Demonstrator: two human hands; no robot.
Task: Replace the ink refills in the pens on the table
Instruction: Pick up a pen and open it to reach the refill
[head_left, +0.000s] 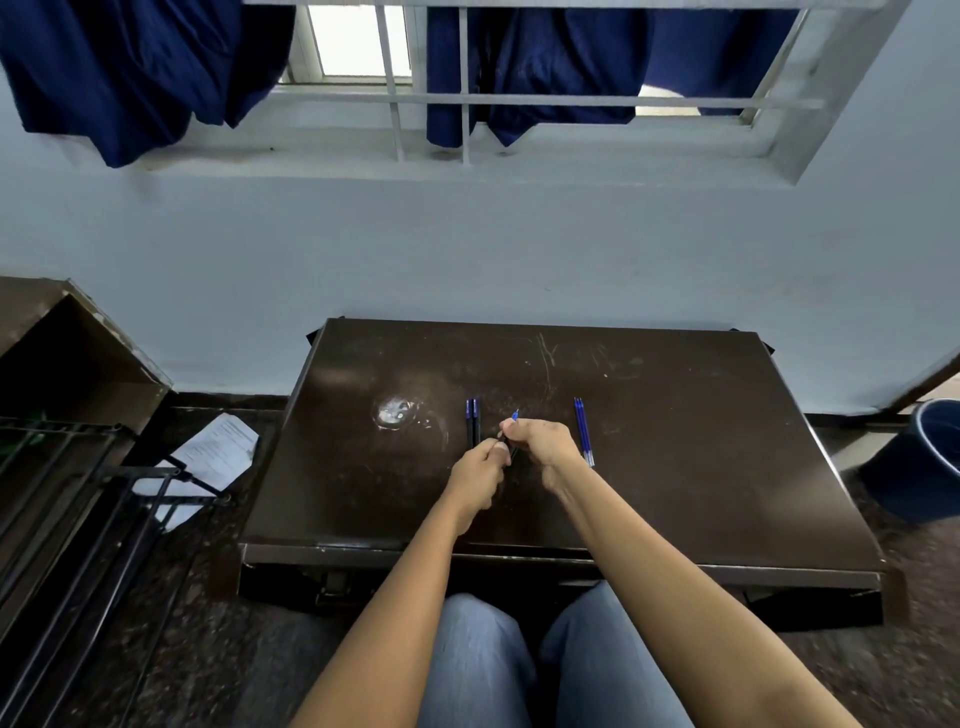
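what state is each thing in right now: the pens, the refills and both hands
left hand, pinches the near end of the held pen
right hand, curled round its far part
held pen, off the table, blue end sticking out past the right hand
two pens, lying side by side on the table, untouched
refills, lying together on the table, untouched

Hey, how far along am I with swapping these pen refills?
Nothing is provably finished. In hand: the left hand and right hand grip one pen, its blue tip sticking out past the right hand. Left: two pens lie side by side on the table, whether refilled I cannot tell, and loose blue refills lie right of the hands.
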